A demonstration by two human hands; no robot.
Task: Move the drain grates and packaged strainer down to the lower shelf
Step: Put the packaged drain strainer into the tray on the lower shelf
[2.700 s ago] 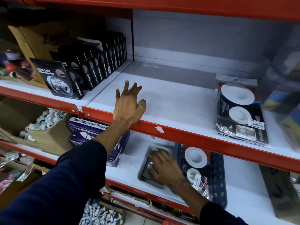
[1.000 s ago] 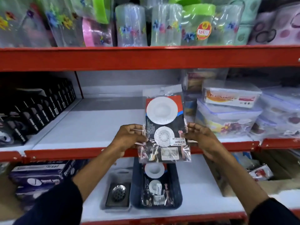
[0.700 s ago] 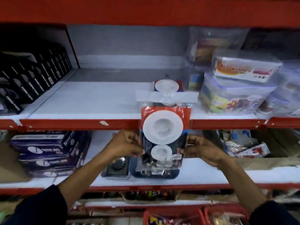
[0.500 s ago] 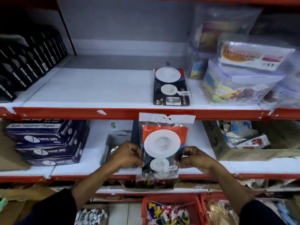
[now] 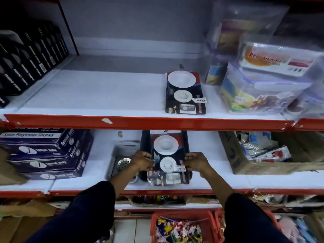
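A packaged strainer (image 5: 168,158), black and red card with two white round strainers in clear plastic, lies over a dark pack on the lower shelf (image 5: 219,183). My left hand (image 5: 142,161) pinches its left edge and my right hand (image 5: 197,162) pinches its right edge. Just left of it sits a grey packaged drain grate (image 5: 121,160) with a perforated metal disc. Another packaged strainer (image 5: 185,92) lies flat on the upper shelf (image 5: 87,95), untouched.
Purple thread boxes (image 5: 45,151) are stacked at the lower shelf's left. A cardboard box of packets (image 5: 266,155) stands at its right. Black tape boxes (image 5: 26,64) line the upper left; plastic containers (image 5: 263,85) fill the upper right. A red basket (image 5: 182,227) sits below.
Both hands have carried the strainer pack from in front of the upper shelf down into the lower shelf, onto the dark pack. A second strainer pack stays on the upper shelf.
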